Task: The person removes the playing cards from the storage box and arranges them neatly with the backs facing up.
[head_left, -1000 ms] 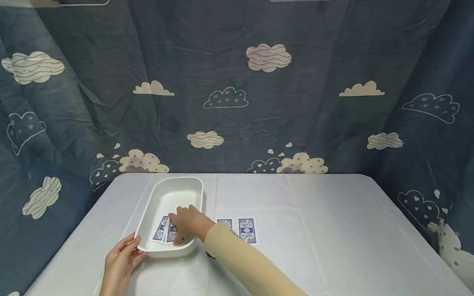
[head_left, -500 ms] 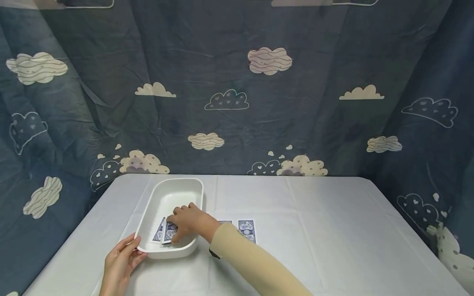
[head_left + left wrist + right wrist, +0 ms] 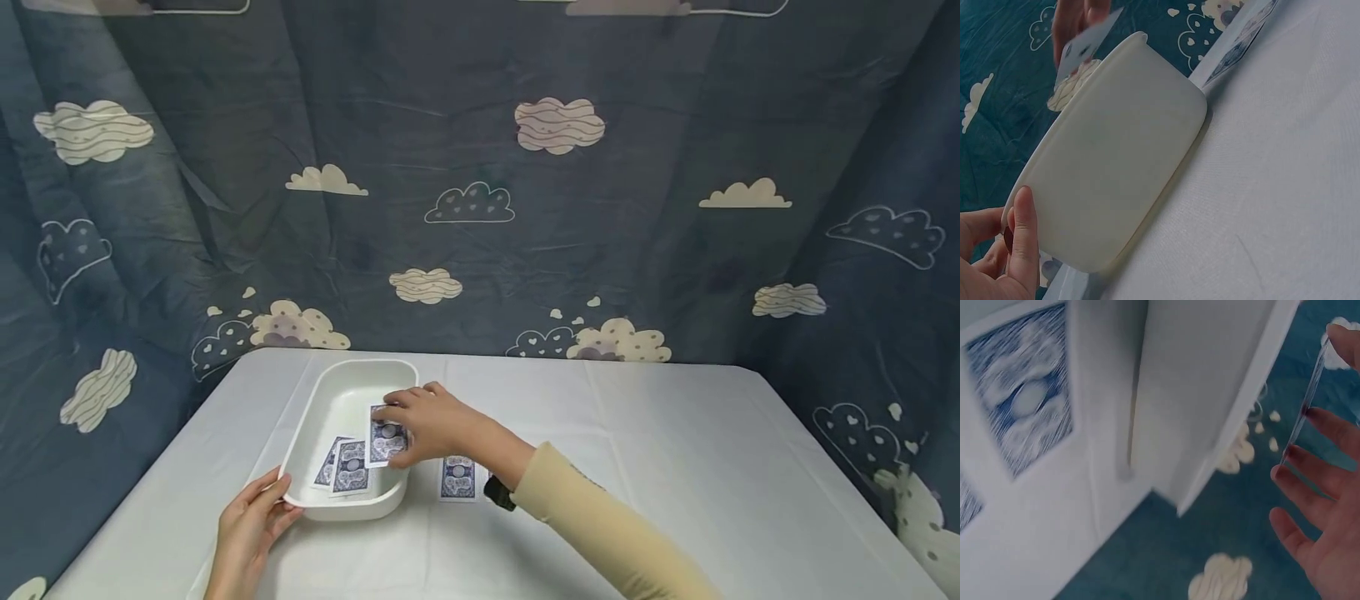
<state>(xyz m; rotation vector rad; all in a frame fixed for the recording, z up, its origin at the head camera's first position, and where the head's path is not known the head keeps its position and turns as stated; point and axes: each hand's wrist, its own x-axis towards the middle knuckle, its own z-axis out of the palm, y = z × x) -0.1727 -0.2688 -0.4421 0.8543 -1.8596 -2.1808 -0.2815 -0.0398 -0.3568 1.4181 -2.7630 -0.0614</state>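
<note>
A white rectangular tray [image 3: 352, 510] stands on the table's left part. My left hand [image 3: 251, 525] grips its near left corner, thumb against the outer wall, as the left wrist view shows. Above the tray's right side my right hand [image 3: 442, 425] pinches a blue-backed playing card [image 3: 383, 443] between thumb and fingertips. In the right wrist view that card [image 3: 1305, 403] appears edge-on. Further blue-backed cards [image 3: 350, 468] lie overlapping, backs up, on the tray floor.
To the right of the tray a playing card [image 3: 458, 479] lies back up on the white-covered table [image 3: 637, 467]. Another card beside it is mostly hidden by the right wrist. A dark cloud-patterned curtain [image 3: 480, 267] hangs behind and at both sides.
My right hand has lifted a card off the ones in the tray and moved up and right with it. The left hand keeps its grip on the tray corner.
</note>
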